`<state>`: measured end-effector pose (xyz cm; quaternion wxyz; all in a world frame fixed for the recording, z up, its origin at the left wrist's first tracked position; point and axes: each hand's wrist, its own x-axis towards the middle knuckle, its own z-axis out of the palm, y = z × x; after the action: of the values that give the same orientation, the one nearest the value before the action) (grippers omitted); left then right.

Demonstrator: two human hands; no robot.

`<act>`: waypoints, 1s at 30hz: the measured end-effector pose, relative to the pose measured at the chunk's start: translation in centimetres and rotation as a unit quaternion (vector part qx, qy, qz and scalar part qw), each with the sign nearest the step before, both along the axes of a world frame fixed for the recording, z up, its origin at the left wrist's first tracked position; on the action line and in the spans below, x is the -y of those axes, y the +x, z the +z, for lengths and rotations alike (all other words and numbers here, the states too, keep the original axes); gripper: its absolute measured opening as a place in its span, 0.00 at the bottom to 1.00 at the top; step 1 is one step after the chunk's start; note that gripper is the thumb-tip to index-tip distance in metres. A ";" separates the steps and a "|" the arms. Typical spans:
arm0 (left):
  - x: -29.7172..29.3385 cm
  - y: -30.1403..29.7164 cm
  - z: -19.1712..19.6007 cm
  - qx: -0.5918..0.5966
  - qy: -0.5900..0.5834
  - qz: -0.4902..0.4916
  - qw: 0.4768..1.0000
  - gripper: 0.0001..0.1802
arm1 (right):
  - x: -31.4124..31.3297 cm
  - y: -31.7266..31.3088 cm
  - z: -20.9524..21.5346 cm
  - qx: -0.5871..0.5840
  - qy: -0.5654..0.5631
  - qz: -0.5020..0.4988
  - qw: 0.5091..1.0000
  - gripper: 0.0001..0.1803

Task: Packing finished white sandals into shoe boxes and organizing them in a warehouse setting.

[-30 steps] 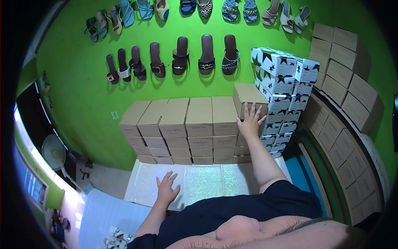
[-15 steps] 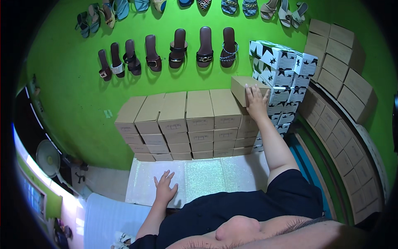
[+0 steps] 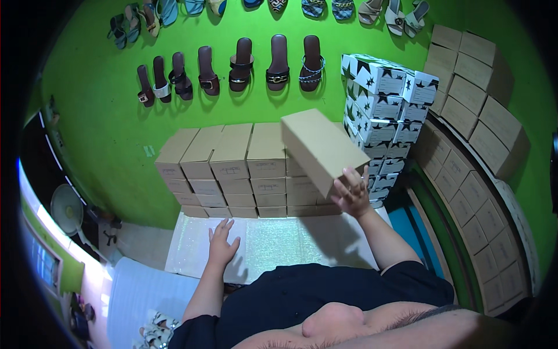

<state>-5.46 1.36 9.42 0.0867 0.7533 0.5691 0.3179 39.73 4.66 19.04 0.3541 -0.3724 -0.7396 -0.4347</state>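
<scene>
A plain brown cardboard shoebox (image 3: 321, 142) is held up in the air, tilted, in front of the box stack. My right hand (image 3: 352, 195) grips its near end, fingers over the top edge. My left hand (image 3: 223, 241) hovers over the white, shiny-covered table (image 3: 273, 247), fingers apart, holding nothing. Beyond the hands stand rows of stacked brown shoeboxes (image 3: 231, 165) at the table's far side. The raised box hides part of the stack's right end.
White boxes with dark stars (image 3: 381, 107) are piled right of the brown stack. Further right, more brown boxes (image 3: 468, 93) fill shelves. Sandals (image 3: 278, 63) hang on the green wall. At left are a fan (image 3: 67, 209) and a pale blue covered surface (image 3: 142, 299).
The shoebox has come off the stack's right end, drawn toward me and tilted by my right hand. My left hand stays open over the table, and the whole view shifts slightly.
</scene>
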 end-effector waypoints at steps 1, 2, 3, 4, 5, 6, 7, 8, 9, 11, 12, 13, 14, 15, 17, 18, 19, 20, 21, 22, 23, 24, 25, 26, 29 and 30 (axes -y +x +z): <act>-0.5 0.6 0.0 0.030 0.003 -0.018 0.999 0.35 | 1.0 0.0 -0.5 -0.008 0.013 0.033 0.999 0.56; -1.0 1.1 0.0 0.061 0.006 -0.037 0.997 0.36 | 2.0 -0.1 -1.1 -0.015 0.026 0.064 0.998 0.55; -1.3 1.6 0.5 0.049 -0.008 -0.036 0.998 0.37 | 3.2 -0.3 -1.9 -0.052 -0.003 0.112 0.992 0.50; -1.4 2.2 1.1 0.047 -0.010 -0.035 0.998 0.37 | 4.2 -0.6 -2.8 -0.089 -0.032 0.160 0.983 0.44; -1.5 2.7 1.7 0.090 -0.027 -0.027 0.995 0.38 | 4.9 -0.5 -3.8 -0.076 -0.045 0.178 0.980 0.43; -1.6 3.2 2.2 0.132 -0.044 -0.019 0.990 0.38 | 5.3 0.0 -4.9 -0.039 -0.037 0.187 0.981 0.41; -2.0 3.4 1.9 0.127 -0.035 -0.010 0.991 0.39 | 5.9 0.3 -5.9 -0.047 -0.068 0.207 0.975 0.41; -2.4 3.5 0.9 0.127 -0.037 -0.005 0.991 0.39 | 6.6 0.3 -6.3 -0.052 -0.101 0.229 0.967 0.40; -2.9 3.8 0.0 0.226 -0.034 -0.036 0.973 0.38 | 7.2 0.6 -6.6 -0.037 -0.134 0.255 0.957 0.40; -3.1 5.0 -0.8 0.367 -0.026 -0.093 0.925 0.35 | 8.2 1.0 -6.8 -0.007 -0.170 0.290 0.942 0.41; -2.7 5.5 -0.6 0.365 -0.029 -0.092 0.926 0.35 | 8.4 1.2 -6.9 -0.009 -0.172 0.290 0.941 0.41; -2.2 5.9 -0.4 0.378 -0.065 -0.109 0.917 0.34 | 8.5 1.4 -7.1 -0.006 -0.201 0.312 0.929 0.36; -1.6 6.3 -0.1 0.390 -0.101 -0.124 0.907 0.34 | 8.6 1.6 -7.3 -0.003 -0.230 0.335 0.914 0.32; -1.5 6.8 -1.4 0.446 -0.129 -0.112 0.879 0.33 | 8.5 1.8 -7.9 0.004 -0.236 0.342 0.910 0.33; -0.7 7.6 -2.6 0.468 -0.139 -0.090 0.868 0.33 | 8.6 2.3 -8.7 0.015 -0.232 0.309 0.922 0.35; -0.4 8.0 -3.1 0.490 -0.145 -0.070 0.857 0.32 | 8.7 2.6 -9.1 0.030 -0.226 0.274 0.934 0.36; -0.2 8.5 -3.7 0.489 -0.149 -0.066 0.857 0.32 | 9.0 3.0 -9.8 0.016 -0.261 0.240 0.935 0.40; -0.1 9.0 -4.2 0.493 -0.145 -0.066 0.855 0.31 | 8.7 3.5 -11.0 0.012 -0.266 0.240 0.933 0.40; 0.2 9.5 -4.8 0.498 -0.140 -0.065 0.853 0.31 | 8.3 3.8 -12.2 -0.032 -0.304 0.246 0.920 0.39; 0.4 10.1 -5.3 0.496 -0.145 -0.061 0.854 0.31 | 8.1 4.2 -13.4 -0.076 -0.342 0.251 0.902 0.38; 0.9 10.8 -5.5 0.501 -0.162 -0.069 0.848 0.30 | 7.8 4.6 -13.7 -0.095 -0.328 0.267 0.901 0.39; 1.4 11.6 -5.7 0.505 -0.180 -0.076 0.841 0.31 | 7.6 5.1 -14.6 -0.099 -0.334 0.267 0.899 0.39; 1.9 12.5 -6.0 0.493 -0.182 -0.065 0.849 0.31 | 7.2 5.8 -16.0 -0.119 -0.353 0.273 0.887 0.41; 2.2 13.0 -6.4 0.492 -0.187 -0.060 0.848 0.31 | 7.1 6.2 -16.5 -0.138 -0.372 0.280 0.874 0.44; 2.7 14.1 -8.2 0.406 -0.214 -0.078 0.885 0.34 | 7.5 7.1 -18.1 -0.156 -0.387 0.254 0.873 0.51; 2.8 14.5 -8.9 0.406 -0.221 -0.075 0.884 0.34 | 7.7 7.3 -18.6 -0.168 -0.383 0.233 0.878 0.52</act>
<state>9.02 -1.47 0.54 0.4976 0.5600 0.4815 0.4549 47.03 -3.09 0.46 0.3936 -0.3630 -0.8433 0.0467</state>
